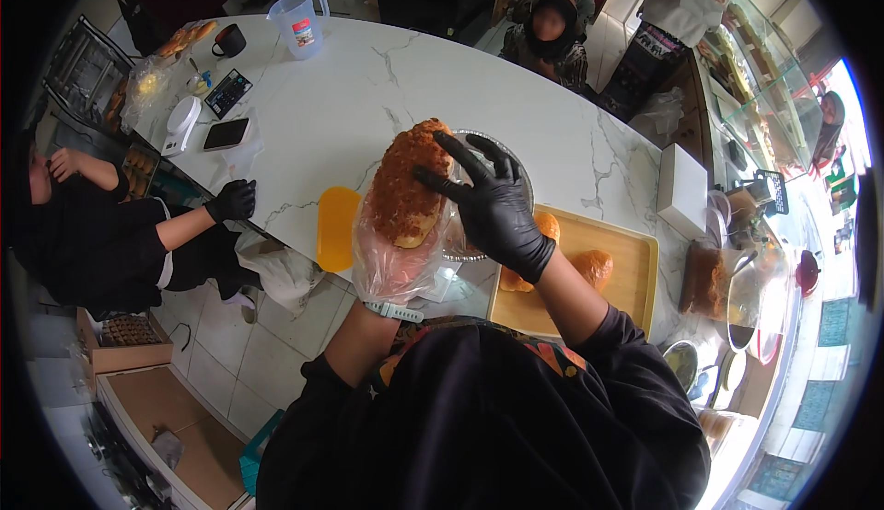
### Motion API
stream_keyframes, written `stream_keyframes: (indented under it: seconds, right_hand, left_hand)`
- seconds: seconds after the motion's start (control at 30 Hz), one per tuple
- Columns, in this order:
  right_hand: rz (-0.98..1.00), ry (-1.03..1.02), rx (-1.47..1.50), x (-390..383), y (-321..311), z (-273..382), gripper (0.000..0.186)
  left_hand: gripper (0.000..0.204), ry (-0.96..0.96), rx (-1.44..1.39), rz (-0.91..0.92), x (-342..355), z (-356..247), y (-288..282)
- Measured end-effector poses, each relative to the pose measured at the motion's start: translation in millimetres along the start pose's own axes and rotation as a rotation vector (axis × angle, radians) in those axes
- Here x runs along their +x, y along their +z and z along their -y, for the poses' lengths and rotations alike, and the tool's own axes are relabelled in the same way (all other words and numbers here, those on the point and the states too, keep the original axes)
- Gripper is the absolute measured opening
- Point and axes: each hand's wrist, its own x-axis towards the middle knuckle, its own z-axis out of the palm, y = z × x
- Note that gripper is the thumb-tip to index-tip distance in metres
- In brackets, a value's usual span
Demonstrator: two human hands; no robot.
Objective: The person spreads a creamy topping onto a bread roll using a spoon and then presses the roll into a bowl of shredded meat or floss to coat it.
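Observation:
A long bread bun (405,183) coated in brown crumbly topping rests in my left hand (396,266), which is wrapped in a clear plastic bag or glove and closed under its near end. My right hand (502,211), in a black glove, reaches over from the right. Its fingers are spread, with the index finger and thumb at the bun's right side. Partly hidden beneath that hand is a round foil pan (527,177) with brown matter inside. Plain glossy buns (594,271) lie on a wooden tray (640,280) to the right, below my right wrist.
A yellow flat piece (336,229) lies left on the marble-patterned table (341,96). Farther off stand a measuring jug (302,29), a dark mug (229,41), a phone (226,134) and a calculator (228,93). A white box (682,191) sits right. A black-gloved co-worker (101,206) is left; people watch across the table.

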Motion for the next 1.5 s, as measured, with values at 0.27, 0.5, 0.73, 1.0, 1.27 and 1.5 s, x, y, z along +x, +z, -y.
stream_keyframes:
  seconds: [0.27,0.5,0.73,1.0,1.27,1.5]
  right_hand:
    - [0.040,-0.012,-0.064,-0.8,-0.6,-2.9,0.070]
    - [0.038,0.002,-0.187,-1.5,-6.5,-7.5,0.073]
    - [0.061,0.002,-0.172,-1.0,-12.5,-7.9,0.071]
    - [0.066,0.034,-0.104,-1.2,-5.4,-13.1,0.071]
    - [0.087,-0.056,-0.127,-2.8,-13.1,-1.4,0.075]
    - [0.091,0.050,-0.148,-0.9,-13.3,-10.0,0.072]
  left_hand:
    - [0.046,0.003,0.057,-0.066,-2.6,2.3,2.2]
    - [0.050,-0.009,0.060,-0.064,-2.6,2.7,-0.4]
    - [0.049,-0.015,0.065,-0.065,-4.1,1.0,2.4]
    - [0.046,-0.040,0.003,-0.048,-1.5,3.8,11.2]
    - [0.047,-0.045,0.022,-0.068,-4.1,1.5,10.8]
    - [0.046,-0.037,0.016,-0.051,-2.5,2.7,14.8]
